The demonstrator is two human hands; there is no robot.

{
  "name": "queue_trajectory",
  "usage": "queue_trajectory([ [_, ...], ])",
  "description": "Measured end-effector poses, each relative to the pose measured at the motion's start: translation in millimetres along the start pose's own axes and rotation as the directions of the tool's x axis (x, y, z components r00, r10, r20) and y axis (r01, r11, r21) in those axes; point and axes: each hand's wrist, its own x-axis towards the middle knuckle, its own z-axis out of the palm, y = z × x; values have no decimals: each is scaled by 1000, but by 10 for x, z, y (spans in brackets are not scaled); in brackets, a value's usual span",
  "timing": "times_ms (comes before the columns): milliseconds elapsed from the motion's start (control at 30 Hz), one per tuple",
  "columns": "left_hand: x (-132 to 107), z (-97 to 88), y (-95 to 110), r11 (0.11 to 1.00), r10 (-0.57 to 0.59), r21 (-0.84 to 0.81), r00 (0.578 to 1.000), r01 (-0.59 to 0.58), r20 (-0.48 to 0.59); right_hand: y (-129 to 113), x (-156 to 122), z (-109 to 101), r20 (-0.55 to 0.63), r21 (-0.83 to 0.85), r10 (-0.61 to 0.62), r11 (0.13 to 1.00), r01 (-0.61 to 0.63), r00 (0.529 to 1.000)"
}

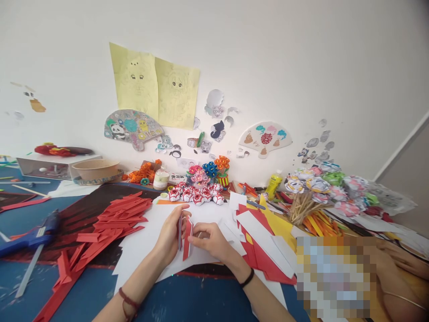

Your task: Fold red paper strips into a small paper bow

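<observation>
My left hand is closed around narrow folded paper strips, red and white, held upright over the white sheets. Between the thumb and fingers of my right hand is a red folded paper strip with white edges, close beside the left palm. How many strips the left hand holds is hidden by its fingers. Left of the hands lies a heap of red folded paper strips. Behind them sit several red and white folded paper flowers.
A blue glue gun lies at the left. Red paper and white pieces spread to the right. Behind them stand a yellow bottle and paper flowers on sticks. Another person's arm rests at the right, beside a blurred patch.
</observation>
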Motion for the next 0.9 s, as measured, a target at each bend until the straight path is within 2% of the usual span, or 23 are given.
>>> queue_trajectory([
  [167, 7, -53, -29, 998, 64, 16, 998, -64, 21, -11, -2, 28, 15, 7, -35, 999, 35, 999],
  [367, -14, -82, 6, 978, 174, 115, 984, -177, 29, 7, -11, 69, 110, 80, 26, 996, -35, 994],
  [600, -11, -92, 4, 972, 203, 113, 979, -206, 37, -9, -26, 126, 140, 154, 56, 985, -77, 989],
  [733, -5, -88, -43, 975, 196, 97, 980, -198, 31, 7, -29, 158, 95, 127, 50, 990, -62, 994],
  [900, -30, -48, -54, 976, 189, 96, 979, -196, 81, 6, -23, 164, 0, 16, -10, 1000, 10, 1000],
])
